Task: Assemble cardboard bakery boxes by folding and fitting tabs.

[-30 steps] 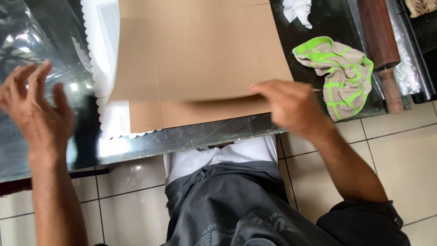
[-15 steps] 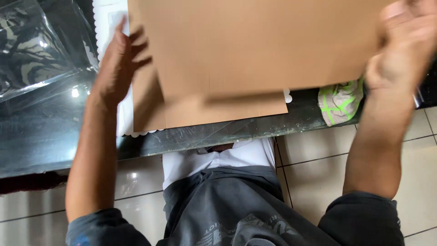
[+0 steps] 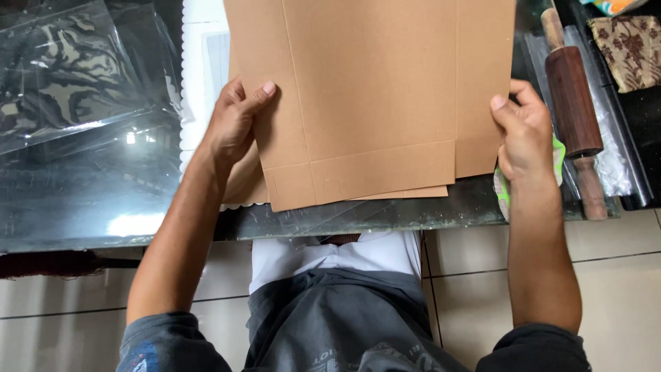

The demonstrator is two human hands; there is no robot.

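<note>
Between the two hands, a flat brown cardboard sheet with scored fold lines (image 3: 372, 89) is held above the dark glass tabletop (image 3: 89, 200). Its long axis appears to run away from the person, though the top edge leaves the frame. The left hand (image 3: 233, 124) grips the left edge: the thumb lies on the upper face, the remaining fingers (image 3: 231, 93) are curled behind the sheet, so the hand pinches the cardboard. The right hand (image 3: 527, 134) grips the right edge in the same manner, thumb on top and fingers (image 3: 530, 93) wrapped around the edge. Both hands stand at about the same height on the sheet, and neither is clearly nearer to its middle.

Beneath the sheet, a second brown cardboard piece (image 3: 406, 194) shows along the near edge, just below the fingers. Behind the left fingers, a white scalloped-edge board (image 3: 200, 76) lies on the tabletop. Further left of the left hand, clear plastic sheets (image 3: 69, 76) lie flat. Just right of the right fingers, a dark wooden rolling pin (image 3: 571, 103) lies lengthwise. A green and white cloth (image 3: 559, 155) shows partly behind the right hand. A patterned brown fabric piece (image 3: 630, 48) lies well beyond the rolling pin.
</note>
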